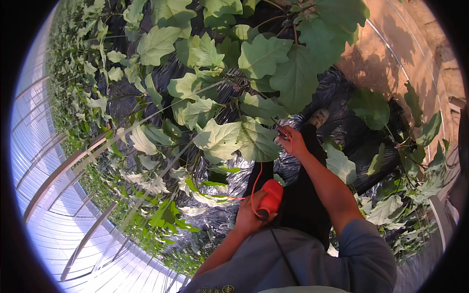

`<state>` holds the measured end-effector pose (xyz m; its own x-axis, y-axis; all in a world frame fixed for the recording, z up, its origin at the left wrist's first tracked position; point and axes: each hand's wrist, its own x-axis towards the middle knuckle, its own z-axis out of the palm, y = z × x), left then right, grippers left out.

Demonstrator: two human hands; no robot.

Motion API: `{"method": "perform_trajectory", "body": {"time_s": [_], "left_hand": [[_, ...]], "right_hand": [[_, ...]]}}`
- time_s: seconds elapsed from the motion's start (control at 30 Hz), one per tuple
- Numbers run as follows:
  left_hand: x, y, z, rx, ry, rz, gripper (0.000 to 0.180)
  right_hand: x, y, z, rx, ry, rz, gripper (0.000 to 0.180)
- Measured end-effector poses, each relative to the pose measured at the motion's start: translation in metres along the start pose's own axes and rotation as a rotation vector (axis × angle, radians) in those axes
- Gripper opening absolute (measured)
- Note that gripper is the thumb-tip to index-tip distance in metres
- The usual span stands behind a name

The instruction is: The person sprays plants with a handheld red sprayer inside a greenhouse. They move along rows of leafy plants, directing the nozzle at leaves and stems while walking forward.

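Fingers bent, my left hand (pixel 248 219) is wrapped around a red bottle (pixel 271 194), which lies slantwise in front of my dark trousers (pixel 304 207), its dark round end toward me. My right hand (pixel 293 142), thumb and fingers closed to a pinch, grips a thin dark tool (pixel 282 131) beside a broad leaf (pixel 258 140); it shows too small to tell what kind. Orange cord (pixel 259 174) loops at the bottle and runs up to that leaf, where I lose sight of it. What the bottle contains is hidden. Its surface looks smooth; the surrounding leaves (pixel 264 54) are lobed and matte, and the black plastic sheet (pixel 338 93) beneath them is wrinkled and shiny.
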<state>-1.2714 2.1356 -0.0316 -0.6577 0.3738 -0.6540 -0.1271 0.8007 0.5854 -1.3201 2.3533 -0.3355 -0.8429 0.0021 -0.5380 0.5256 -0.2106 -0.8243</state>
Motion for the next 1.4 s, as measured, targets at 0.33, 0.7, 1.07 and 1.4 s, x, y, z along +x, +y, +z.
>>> {"method": "perform_trajectory", "body": {"time_s": [0.33, 0.7, 1.07, 1.4], "left_hand": [[0.105, 0.191, -0.012, 0.168, -0.011, 0.346, 0.087], [0.219, 0.352, -0.022, 0.242, 0.0, 0.639, 0.09], [0.423, 0.506, -0.047, 0.129, -0.141, 0.598, 0.09], [0.536, 0.608, -0.121, 0.04, 0.052, 0.434, 0.089]], "right_hand": [[-0.156, -0.206, -0.212, -0.495, 0.391, -0.385, 0.04], [-0.139, -0.364, -0.339, -0.403, 0.631, -0.499, 0.033], [-0.033, -0.513, -0.468, -0.535, 0.511, -0.6, 0.036], [0.126, -0.667, -0.569, -0.545, 0.348, -0.588, 0.037]]}}
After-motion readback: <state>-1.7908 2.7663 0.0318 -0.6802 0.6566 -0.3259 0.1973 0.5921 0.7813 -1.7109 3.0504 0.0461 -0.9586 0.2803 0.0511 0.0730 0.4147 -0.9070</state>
